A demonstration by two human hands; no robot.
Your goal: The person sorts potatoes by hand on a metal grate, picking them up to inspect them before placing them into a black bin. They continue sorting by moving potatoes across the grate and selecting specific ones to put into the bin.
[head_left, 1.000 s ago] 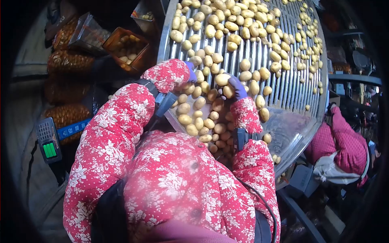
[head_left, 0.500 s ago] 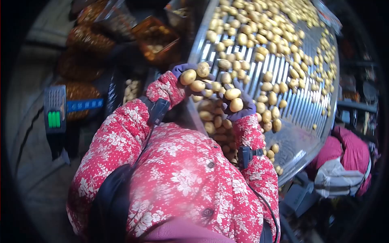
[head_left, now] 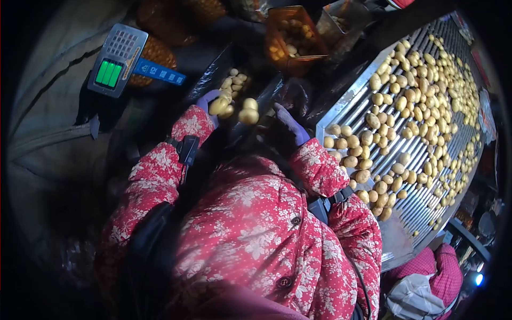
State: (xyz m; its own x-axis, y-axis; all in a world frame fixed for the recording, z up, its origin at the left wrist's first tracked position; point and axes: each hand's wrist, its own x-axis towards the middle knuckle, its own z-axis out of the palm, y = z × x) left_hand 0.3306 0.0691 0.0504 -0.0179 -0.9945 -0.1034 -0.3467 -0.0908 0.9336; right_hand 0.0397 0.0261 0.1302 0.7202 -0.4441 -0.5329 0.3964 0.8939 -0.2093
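Note:
My left hand (head_left: 207, 102), in a purple glove, is curved around yellow potatoes (head_left: 218, 106) at the palm. Part of its fingers is hidden behind them. To its right, slightly blurred potatoes (head_left: 248, 113) are in the air between my hands, apart from both. My right hand (head_left: 292, 126), gloved in purple too, is open with fingers stretched out and nothing in it. Just beyond my left hand, more potatoes (head_left: 232, 83) lie in a dark plastic-lined container (head_left: 213, 69).
On my right a ribbed metal sorting table (head_left: 341, 104) bears many potatoes. An orange crate (head_left: 273, 37) with potatoes stands ahead. A scale display (head_left: 118, 58) with green digits is at the left. Another person's pink clothing (head_left: 445, 269) shows at lower right.
Both hands have moved left from the sorting table to above the lined container. My right hand has let go of its potatoes. The view has turned left.

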